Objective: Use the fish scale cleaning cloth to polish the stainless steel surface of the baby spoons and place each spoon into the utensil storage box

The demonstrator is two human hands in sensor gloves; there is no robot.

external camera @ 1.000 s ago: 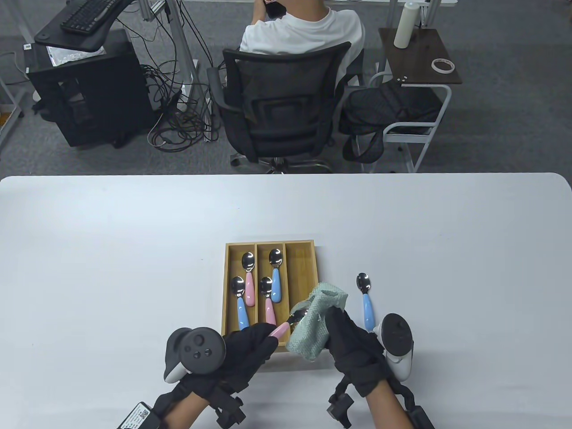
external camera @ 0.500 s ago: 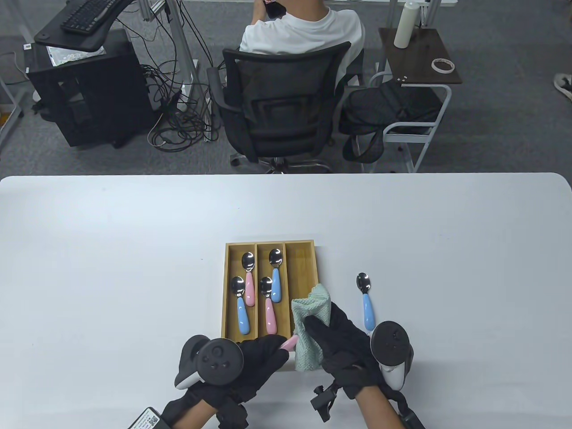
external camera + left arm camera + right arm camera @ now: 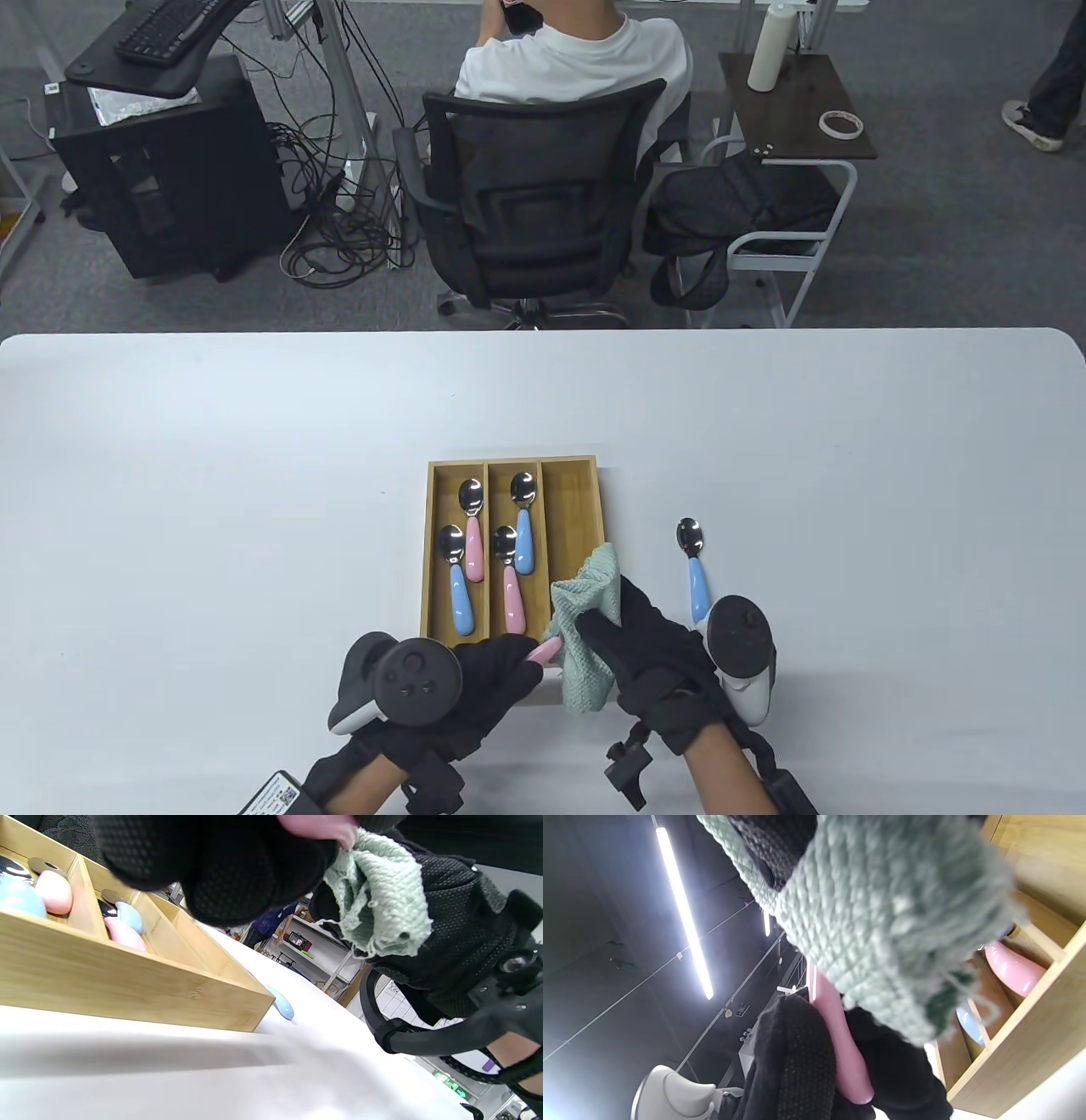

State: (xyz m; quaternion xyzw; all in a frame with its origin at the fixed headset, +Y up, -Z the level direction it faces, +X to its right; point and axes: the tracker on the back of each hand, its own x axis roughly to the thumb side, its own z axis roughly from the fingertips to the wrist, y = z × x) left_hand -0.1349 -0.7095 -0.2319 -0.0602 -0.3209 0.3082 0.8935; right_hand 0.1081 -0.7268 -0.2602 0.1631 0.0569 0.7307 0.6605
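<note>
My left hand (image 3: 496,679) grips the pink handle of a baby spoon (image 3: 544,651) over the near edge of the bamboo storage box (image 3: 577,497). My right hand (image 3: 632,649) holds the pale green cloth (image 3: 585,620) wrapped round that spoon's steel bowl, which is hidden. In the right wrist view the pink handle (image 3: 840,1043) runs between black gloved fingers under the cloth (image 3: 882,925). The left wrist view shows the cloth (image 3: 382,904) bunched in my right glove. Several spoons lie in the box's left and middle compartments. A blue-handled spoon (image 3: 696,569) lies on the table right of the box.
The box's right compartment (image 3: 573,518) holds no spoon. Beyond the table's far edge a person sits in a black office chair (image 3: 534,195). A side table (image 3: 797,110) with a white bottle and tape roll stands at the far right.
My right hand has drawn the cloth over the spoon's bowl, hiding the steel that showed a second ago. Both hands have shifted slightly toward me.
</note>
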